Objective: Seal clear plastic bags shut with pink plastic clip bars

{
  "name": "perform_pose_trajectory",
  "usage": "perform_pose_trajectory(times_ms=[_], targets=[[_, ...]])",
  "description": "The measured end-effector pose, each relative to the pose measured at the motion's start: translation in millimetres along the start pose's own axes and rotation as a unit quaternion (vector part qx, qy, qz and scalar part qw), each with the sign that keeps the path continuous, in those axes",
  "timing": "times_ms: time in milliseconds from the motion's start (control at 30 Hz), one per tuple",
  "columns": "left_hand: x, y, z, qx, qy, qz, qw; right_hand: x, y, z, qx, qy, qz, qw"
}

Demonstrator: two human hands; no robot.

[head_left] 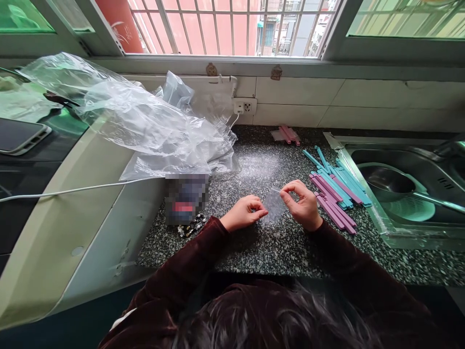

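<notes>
My left hand (244, 213) and my right hand (301, 203) both pinch a small clear plastic bag (274, 206) just above the speckled granite counter (261, 252). The left fingers grip its lower left corner, the right fingers its upper right edge. To the right of my right hand lies a heap of pink and blue plastic sticks (336, 189). A few dark beads (191, 227) lie left of my left hand, below a blurred dark object (186, 198).
A large crumpled clear plastic sheet (145, 121) covers the counter's back left. A steel sink (407, 189) with a green strainer sits at the right. Some pink sticks (288, 134) lie by the wall. A white cable (72, 190) crosses an appliance at left; a phone (20, 135) rests there.
</notes>
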State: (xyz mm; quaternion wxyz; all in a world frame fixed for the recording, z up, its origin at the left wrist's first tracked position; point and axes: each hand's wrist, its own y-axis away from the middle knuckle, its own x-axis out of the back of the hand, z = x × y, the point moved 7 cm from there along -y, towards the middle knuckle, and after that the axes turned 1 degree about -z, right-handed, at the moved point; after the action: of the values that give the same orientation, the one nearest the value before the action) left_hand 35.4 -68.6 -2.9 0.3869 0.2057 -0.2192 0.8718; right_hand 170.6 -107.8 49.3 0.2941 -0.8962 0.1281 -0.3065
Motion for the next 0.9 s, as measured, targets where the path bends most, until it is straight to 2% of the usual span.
perform_pose_trajectory(times_ms=[200, 367, 533, 700, 800, 900], targets=[[-1.7, -1, -4, -0.008, 0.007, -0.01, 1.0, 2, -1, 0, -0.013, 0.0, -0.011, 1.0], [-0.7, 0, -4, -0.015, -0.034, -0.007, 0.999, -4, 0, -2, -0.005, -0.003, -0.04, 0.999], [18.8, 1, 2, -0.022, 0.017, 0.104, 0.994, -21, 5, -6, 0.007, -0.001, -0.089, 0.996], [28.9, 2, 5, -0.022, 0.081, 0.158, 0.984, -31, 8, -7, 0.005, 0.001, -0.11, 0.994], [37.9, 5, -3, 0.013, 0.129, 0.204, 0.97, -27, 8, 0, -0.021, 0.005, -0.099, 0.995], [46.8, 9, -14, 0.062, 0.2, 0.252, 0.945, -28, 9, 6, -0.044, 0.003, -0.115, 0.992]])
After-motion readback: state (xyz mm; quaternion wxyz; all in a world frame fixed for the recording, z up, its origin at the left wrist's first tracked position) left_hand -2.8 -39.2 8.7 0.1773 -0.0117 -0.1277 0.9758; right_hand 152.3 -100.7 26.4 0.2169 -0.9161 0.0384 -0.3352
